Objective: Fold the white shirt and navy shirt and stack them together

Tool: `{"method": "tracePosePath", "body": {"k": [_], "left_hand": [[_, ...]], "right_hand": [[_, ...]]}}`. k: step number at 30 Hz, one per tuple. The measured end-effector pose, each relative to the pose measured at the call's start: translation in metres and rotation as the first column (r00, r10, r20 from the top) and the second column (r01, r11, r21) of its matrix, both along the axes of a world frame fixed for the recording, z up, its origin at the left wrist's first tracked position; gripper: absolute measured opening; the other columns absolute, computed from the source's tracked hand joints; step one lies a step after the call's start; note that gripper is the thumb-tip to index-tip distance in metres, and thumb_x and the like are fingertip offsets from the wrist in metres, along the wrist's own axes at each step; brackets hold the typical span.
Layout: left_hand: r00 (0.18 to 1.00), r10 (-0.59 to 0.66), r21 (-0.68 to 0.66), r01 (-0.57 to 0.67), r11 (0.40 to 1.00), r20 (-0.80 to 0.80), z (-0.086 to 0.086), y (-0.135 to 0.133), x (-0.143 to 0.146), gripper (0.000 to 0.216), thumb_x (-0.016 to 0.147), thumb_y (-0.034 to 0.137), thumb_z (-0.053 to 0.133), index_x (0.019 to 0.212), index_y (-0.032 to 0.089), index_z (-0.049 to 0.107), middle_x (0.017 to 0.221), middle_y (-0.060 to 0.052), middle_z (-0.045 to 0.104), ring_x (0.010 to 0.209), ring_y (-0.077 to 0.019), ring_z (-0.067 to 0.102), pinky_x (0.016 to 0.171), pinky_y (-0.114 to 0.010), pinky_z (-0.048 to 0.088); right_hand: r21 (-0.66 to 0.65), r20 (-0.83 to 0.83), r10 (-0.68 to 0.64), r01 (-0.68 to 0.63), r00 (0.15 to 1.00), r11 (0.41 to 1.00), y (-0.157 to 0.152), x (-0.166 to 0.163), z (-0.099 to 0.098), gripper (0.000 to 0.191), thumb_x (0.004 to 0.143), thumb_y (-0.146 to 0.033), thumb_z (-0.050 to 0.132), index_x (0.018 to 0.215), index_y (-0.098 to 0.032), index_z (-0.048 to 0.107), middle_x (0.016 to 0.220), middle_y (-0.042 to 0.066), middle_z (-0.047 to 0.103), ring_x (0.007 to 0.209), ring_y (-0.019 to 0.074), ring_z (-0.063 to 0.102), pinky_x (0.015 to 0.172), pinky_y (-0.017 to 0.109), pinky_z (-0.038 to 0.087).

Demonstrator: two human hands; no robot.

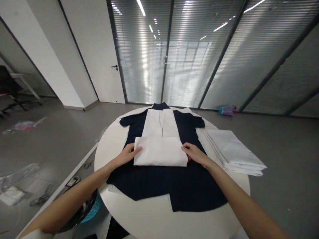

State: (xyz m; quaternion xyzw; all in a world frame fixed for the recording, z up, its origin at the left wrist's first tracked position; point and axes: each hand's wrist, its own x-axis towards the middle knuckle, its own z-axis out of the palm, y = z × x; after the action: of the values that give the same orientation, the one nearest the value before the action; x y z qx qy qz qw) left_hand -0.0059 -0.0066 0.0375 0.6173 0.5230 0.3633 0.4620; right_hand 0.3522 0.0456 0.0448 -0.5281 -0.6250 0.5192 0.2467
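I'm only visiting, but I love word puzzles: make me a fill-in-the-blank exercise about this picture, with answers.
1. The left hand and right hand hold one cloth, coloured ____.
2. The dark shirt underneath has sleeves that are ____, not long.
3. Seen from above, the table has a ____ outline, without corners.
4. A folded stack lies on the person's ____ side.

Missing words: white; short; round; right.
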Motion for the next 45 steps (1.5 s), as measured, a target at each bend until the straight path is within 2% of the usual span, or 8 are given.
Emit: {"method": "tracePosePath", "body": {"k": [6, 13, 20, 25, 30, 34, 39, 45], "left_hand": [[0.976, -0.212, 0.054, 0.209, 0.976, 0.043, 0.008, 0.002, 0.003, 0.088, 0.078, 0.061, 0.073, 0.15, 0.021, 0.042, 0.147, -0.012, 0.052, 0.132, -0.0323, 0.051, 0.108, -0.041, 0.044], [0.979, -0.025, -0.105, 0.048, 0.993, 0.204, -0.015, -0.008, 0.006, 0.13, 0.082, 0.048, 0.073, 0.151, 0.023, -0.035, 0.135, -0.017, 0.06, 0.097, -0.023, 0.068, 0.089, -0.04, 0.054], [0.997, 0.077, 0.022, -0.076, 0.997, -0.026, -0.006, 0.005, 0.019, 0.096, 0.089, 0.045, 0.064, 0.161, 0.023, 0.005, 0.103, -0.005, 0.063, 0.063, -0.0106, 0.052, 0.062, -0.024, 0.047], [0.968, 0.168, 0.206, -0.129, 0.97, -0.184, -0.017, 0.003, 0.015, 0.067, 0.085, 0.038, 0.066, 0.146, 0.024, 0.045, 0.108, -0.005, 0.053, 0.079, -0.0144, 0.056, 0.074, -0.03, 0.053], [0.888, 0.328, 0.574, -0.092, 0.814, -0.323, 0.001, 0.007, 0.018, 0.047, 0.088, 0.035, 0.063, 0.134, 0.022, 0.059, 0.134, -0.013, 0.046, 0.125, -0.0273, 0.052, 0.106, -0.044, 0.045], [0.808, 0.0, 0.444, 0.324, 0.835, -0.589, 0.015, 0.026, 0.037, 0.042, 0.1, 0.035, 0.044, 0.139, 0.023, 0.056, 0.142, -0.012, 0.056, 0.141, -0.0303, 0.042, 0.118, -0.051, 0.025], [0.654, -0.219, 0.182, 0.488, 0.854, -0.724, -0.004, 0.054, 0.045, 0.056, 0.1, 0.053, 0.041, 0.148, 0.024, 0.047, 0.162, -0.01, 0.033, 0.153, -0.0311, 0.018, 0.122, -0.051, 0.008], [0.684, -0.231, 0.151, 0.45, 0.88, -0.692, -0.023, 0.062, 0.041, 0.066, 0.096, 0.057, 0.044, 0.153, 0.023, 0.041, 0.165, -0.011, 0.023, 0.154, -0.0296, 0.013, 0.123, -0.048, 0.004]], "right_hand": [[-0.034, 0.138, -0.17, 0.177, 0.976, 0.984, -0.001, -0.011, -0.004, 0.009, 0.102, -0.027, 0.04, 0.095, -0.022, 0.044, 0.048, -0.009, 0.048, 0.038, 0.0145, 0.056, 0.038, 0.022, 0.046], [-0.072, 0.16, -0.183, 0.196, 0.97, 0.978, 0.002, -0.01, -0.008, 0.009, 0.103, -0.026, 0.042, 0.098, -0.02, 0.046, 0.047, -0.008, 0.052, 0.037, 0.0142, 0.057, 0.035, 0.021, 0.045], [-0.002, 0.149, -0.235, 0.238, 0.961, 0.971, 0.006, -0.01, -0.012, 0.015, 0.097, -0.032, 0.056, 0.1, -0.018, 0.052, 0.044, -0.005, 0.054, 0.036, 0.0169, 0.057, 0.034, 0.024, 0.044], [0.158, 0.324, -0.235, 0.193, 0.916, 0.968, 0.007, -0.003, -0.008, 0.033, 0.093, -0.03, 0.059, 0.121, -0.015, 0.052, 0.053, -0.003, 0.059, 0.043, 0.0189, 0.06, 0.046, 0.029, 0.048], [0.701, 0.47, -0.376, -0.078, 0.799, 0.709, -0.004, -0.02, 0.01, 0.038, 0.095, -0.029, 0.051, 0.131, -0.016, 0.056, 0.111, 0.014, 0.069, 0.1, 0.0273, 0.067, 0.087, 0.04, 0.052], [0.702, 0.628, -0.167, -0.46, 0.76, 0.544, -0.009, -0.054, 0.006, 0.045, 0.102, -0.038, 0.04, 0.139, -0.018, 0.058, 0.154, 0.016, 0.044, 0.145, 0.0343, 0.035, 0.117, 0.052, 0.029], [0.509, 0.77, -0.104, -0.507, 0.629, 0.696, -0.003, -0.066, -0.024, 0.065, 0.102, -0.055, 0.034, 0.155, -0.016, 0.039, 0.162, 0.017, 0.029, 0.151, 0.036, 0.022, 0.121, 0.055, 0.019], [0.552, 0.74, -0.124, -0.492, 0.661, 0.673, -0.001, -0.056, -0.036, 0.067, 0.102, -0.058, 0.032, 0.155, -0.017, 0.039, 0.162, 0.015, 0.029, 0.151, 0.0329, 0.024, 0.122, 0.051, 0.019]]}}
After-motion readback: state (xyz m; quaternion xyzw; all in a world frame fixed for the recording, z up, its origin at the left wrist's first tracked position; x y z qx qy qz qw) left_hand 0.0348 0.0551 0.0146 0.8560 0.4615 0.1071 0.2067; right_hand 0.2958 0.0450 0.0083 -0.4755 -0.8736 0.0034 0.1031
